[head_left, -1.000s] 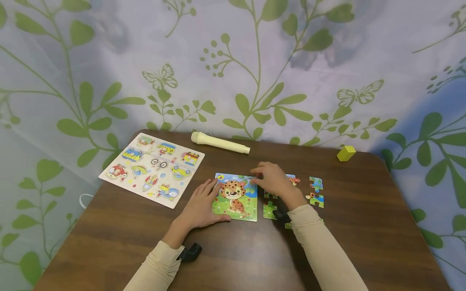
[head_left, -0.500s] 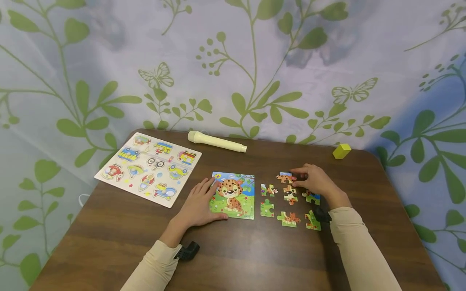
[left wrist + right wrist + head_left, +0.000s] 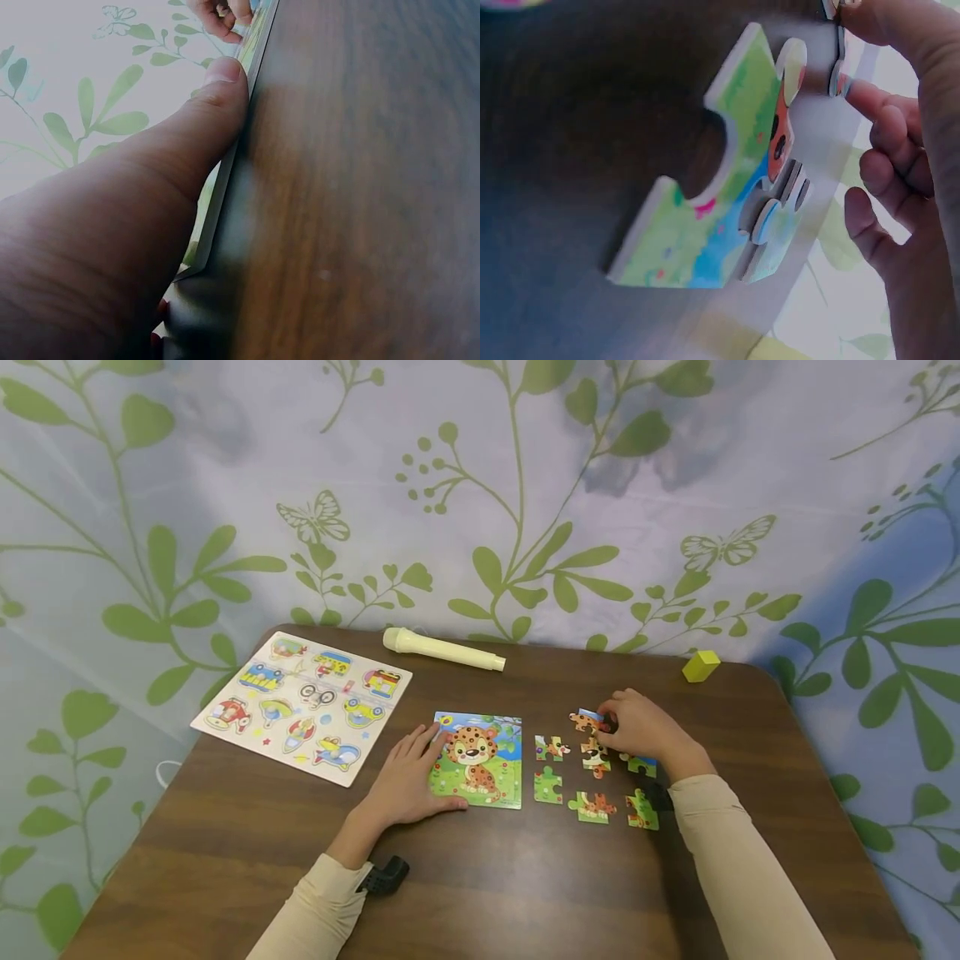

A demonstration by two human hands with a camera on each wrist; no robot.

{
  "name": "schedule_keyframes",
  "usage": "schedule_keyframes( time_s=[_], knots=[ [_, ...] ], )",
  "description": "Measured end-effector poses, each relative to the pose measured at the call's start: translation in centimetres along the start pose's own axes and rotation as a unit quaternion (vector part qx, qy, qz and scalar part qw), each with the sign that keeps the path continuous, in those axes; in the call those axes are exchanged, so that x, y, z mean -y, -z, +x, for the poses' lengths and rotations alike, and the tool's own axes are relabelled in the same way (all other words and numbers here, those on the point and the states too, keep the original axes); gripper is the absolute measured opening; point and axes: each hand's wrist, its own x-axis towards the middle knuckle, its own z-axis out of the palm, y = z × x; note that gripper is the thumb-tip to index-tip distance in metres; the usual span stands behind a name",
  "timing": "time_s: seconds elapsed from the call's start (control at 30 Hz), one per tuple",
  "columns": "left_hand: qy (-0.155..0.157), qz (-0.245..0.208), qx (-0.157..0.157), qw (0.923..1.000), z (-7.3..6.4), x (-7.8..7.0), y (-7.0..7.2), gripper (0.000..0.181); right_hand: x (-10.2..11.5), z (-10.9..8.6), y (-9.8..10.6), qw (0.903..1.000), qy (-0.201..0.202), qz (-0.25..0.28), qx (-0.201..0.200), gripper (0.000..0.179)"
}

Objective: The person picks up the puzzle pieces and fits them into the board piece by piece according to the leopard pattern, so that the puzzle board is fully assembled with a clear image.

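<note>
My left hand [image 3: 405, 781] lies along the left side of a square leopard puzzle board [image 3: 491, 768]. Its fingers touch the board's upper left, and the thumb [image 3: 217, 86] lies on the near edge. To the right, my right hand [image 3: 647, 731] pinches a jigsaw piece [image 3: 587, 720] with leopard spots between thumb and forefinger, low over the table. The right wrist view shows the pinched piece [image 3: 837, 60] edge-on, its far part hidden. Several more pieces lie loose, including a green one [image 3: 547, 787], a paw piece [image 3: 592, 808] and a corner one [image 3: 642, 812]. The hand partly covers others.
A wooden vehicle puzzle board [image 3: 262, 727] lies at the back left. Behind the leopard board is a pale yellow toy microphone [image 3: 444, 649]. A yellow block [image 3: 701, 666] stands at the back right. A leaf-patterned curtain [image 3: 450, 527] hangs behind the table.
My right hand has left the leopard board's upper right corner, moved right and taken hold of a loose piece. My left hand has stayed on the board. The head view has shifted slightly.
</note>
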Motion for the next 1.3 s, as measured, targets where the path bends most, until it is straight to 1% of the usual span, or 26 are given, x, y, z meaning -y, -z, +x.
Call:
schedule_keyframes(
  time_s=[0.1,0.17,0.33,0.43,0.47,0.53,0.6,0.67,0.73,0.8,0.9,1.0,1.03,1.17,1.3],
  knots=[
    [0.000,-0.004,-0.004,1.0000,-0.1,0.0,0.2,0.115,0.2,0.4,0.0,0.9994,0.005,-0.033,-0.004,0.031],
    [0.000,-0.005,-0.001,1.0000,-0.1,0.0,0.2,0.115,0.2,0.5,-0.1,0.9991,0.002,-0.043,-0.002,0.032],
    [0.003,-0.002,0.002,1.0000,0.0,0.0,0.1,0.116,0.1,0.5,-0.4,0.9991,-0.007,-0.041,-0.007,0.035],
    [0.001,-0.004,-0.001,1.0000,0.1,0.0,0.0,0.116,0.7,0.5,-0.2,0.9993,-0.006,-0.033,-0.020,0.034],
    [-0.001,-0.004,-0.003,1.0000,0.1,0.0,-0.1,0.116,1.1,0.5,-0.1,0.9992,-0.002,-0.029,-0.026,0.034],
    [0.000,-0.002,0.000,1.0000,0.1,0.1,-0.1,0.116,2.5,0.9,0.2,0.9985,0.017,-0.029,-0.045,0.033],
    [0.003,0.002,0.002,1.0000,0.1,0.1,-0.1,0.117,4.3,1.5,0.3,0.9956,0.056,-0.029,-0.069,0.031],
    [0.005,0.003,0.001,1.0000,0.1,0.2,-0.1,0.117,6.6,2.4,0.2,0.9904,0.100,-0.033,-0.090,0.029],
    [0.005,0.002,0.001,1.0000,0.1,0.2,0.0,0.117,8.9,3.4,-0.4,0.9853,0.135,-0.042,-0.096,0.031],
    [0.002,-0.002,-0.001,1.0000,0.1,0.1,0.0,0.116,10.9,4.3,-1.2,0.9828,0.154,-0.054,-0.086,0.034],
    [-0.002,-0.005,-0.001,1.0000,-0.1,0.0,0.1,0.116,13.4,5.4,-2.4,0.9833,0.156,-0.072,-0.061,0.038],
    [-0.001,-0.004,0.002,1.0000,-0.2,0.1,0.0,0.116,15.0,6.1,-3.1,0.9842,0.147,-0.090,-0.041,0.040],
    [-0.002,-0.004,0.001,1.0000,-0.2,0.1,0.0,0.116,15.4,6.2,-3.3,0.9848,0.142,-0.092,-0.037,0.039],
    [0.007,-0.005,0.014,0.9999,-0.1,-0.1,0.1,0.115,16.1,6.3,-3.4,0.9868,0.129,-0.095,-0.028,0.035],
    [0.014,-0.016,0.024,0.9995,0.4,-0.9,0.5,0.108,16.4,6.1,-3.4,0.9879,0.121,-0.090,-0.036,0.030]
  ],
)
